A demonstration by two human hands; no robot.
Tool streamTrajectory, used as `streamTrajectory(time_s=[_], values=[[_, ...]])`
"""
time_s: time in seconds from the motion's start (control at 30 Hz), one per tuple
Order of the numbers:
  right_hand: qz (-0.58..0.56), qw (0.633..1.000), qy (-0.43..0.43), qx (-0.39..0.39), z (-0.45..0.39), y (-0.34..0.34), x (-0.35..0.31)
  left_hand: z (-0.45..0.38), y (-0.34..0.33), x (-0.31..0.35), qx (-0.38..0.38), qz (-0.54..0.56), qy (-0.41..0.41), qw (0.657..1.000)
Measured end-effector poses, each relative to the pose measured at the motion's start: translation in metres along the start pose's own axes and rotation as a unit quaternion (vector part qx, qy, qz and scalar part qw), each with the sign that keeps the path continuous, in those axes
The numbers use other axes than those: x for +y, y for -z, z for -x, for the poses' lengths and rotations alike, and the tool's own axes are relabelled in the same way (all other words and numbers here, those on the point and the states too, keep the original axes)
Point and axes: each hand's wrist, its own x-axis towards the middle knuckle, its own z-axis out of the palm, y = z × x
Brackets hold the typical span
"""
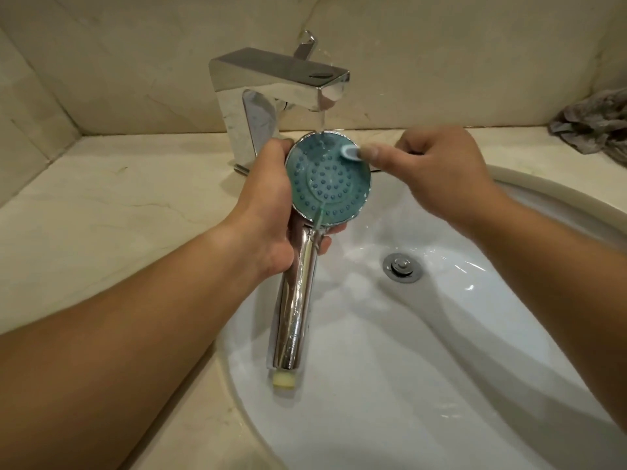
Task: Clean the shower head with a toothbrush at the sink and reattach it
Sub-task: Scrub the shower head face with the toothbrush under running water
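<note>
A chrome shower head [327, 179] with a round blue nozzle face points up at me over the white sink [441, 351]. My left hand [268, 212] grips it where the head meets the handle; the handle runs down toward me. My right hand [437, 171] pinches a toothbrush [351, 153], whose pale blue head lies against the upper right of the nozzle face. Most of the brush handle is hidden inside that hand. Water runs from the chrome faucet [271, 86] onto the top of the nozzle face.
A metal drain plug [402, 267] sits in the middle of the basin. Beige marble counter [101, 215] surrounds the sink, with walls close behind and at the left. A crumpled grey cloth [593, 125] lies on the counter at the far right.
</note>
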Motion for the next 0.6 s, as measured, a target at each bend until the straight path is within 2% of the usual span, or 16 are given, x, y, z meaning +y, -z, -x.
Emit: streamTrajectory(time_s=[0.07, 0.3, 0.47, 0.6], values=[[-0.008, 1.000, -0.002, 0.016, -0.002, -0.011, -0.008, 0.001, -0.002, -0.001, -0.007, -0.008, 0.000, 1.000], [-0.005, 0.999, -0.036, -0.012, 0.002, -0.001, -0.012, 0.000, -0.001, -0.001, 0.000, -0.030, -0.015, 0.999], [0.105, 0.993, 0.040, -0.038, 0.012, -0.012, -0.039, 0.001, -0.003, -0.001, 0.017, -0.052, -0.036, 0.998], [0.234, 0.964, 0.113, -0.053, 0.019, -0.005, -0.044, 0.001, -0.004, -0.002, 0.029, -0.049, -0.040, 0.998]])
